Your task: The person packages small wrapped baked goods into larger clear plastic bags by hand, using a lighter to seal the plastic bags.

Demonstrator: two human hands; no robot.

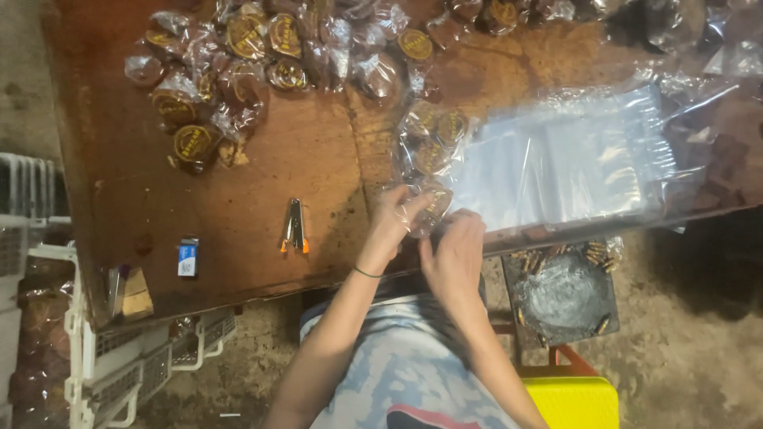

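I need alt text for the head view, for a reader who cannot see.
Left hand and right hand hold a clear bag of wrapped sweets at the edge of a brown table. More sweets lie beyond.

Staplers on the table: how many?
1. The stapler lies on the brown table, left of the left hand; a small blue box sits further left. Others may hide under the wrapped packets.

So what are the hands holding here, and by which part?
Both the left hand and right hand hold a clear bag of wrapped sweets at its near end, by the table edge.
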